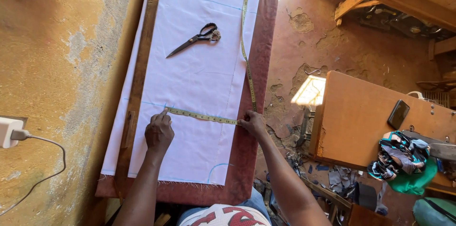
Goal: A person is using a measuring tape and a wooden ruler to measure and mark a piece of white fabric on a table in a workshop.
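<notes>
So the tape [202, 116] is stretched pretty much flat across the white cloth [199, 74], long axis running from about 9 o'clock to 3 o'clock, tilted a touch down toward the right. That's the line everything hangs on here.

Starting at the left: a charger [9, 132] sits plugged into the yellow wall, cord drooping off toward 5 o'clock. Next over, a long wooden ruler [137, 83] lies along the cloth's left edge, pointing 12 to 6. The left hand [159, 133] is curled, fingertip pressing the tape's end down at the hand's 12 o'clock, right on a blue chalk line. So the grip there is a pin, not a pinch.

Scissors [197, 38] lie closed on the cloth, well apart from both hands, at about 12 o'clock from the tape's middle, blades aimed toward 8 o'clock.

The right hand [253, 124] holds the tape's other stretch at the cloth's right edge, fingers closed down on it. From there the loose rest of the tape climbs toward 12 o'clock along the edge of the red table [259, 55]. Both hands are equally on it, one at each end.

Containers: none on the table. Far right, a sewing table [356, 116] carries a phone [398, 114] and bunched fabric [399, 157].
</notes>
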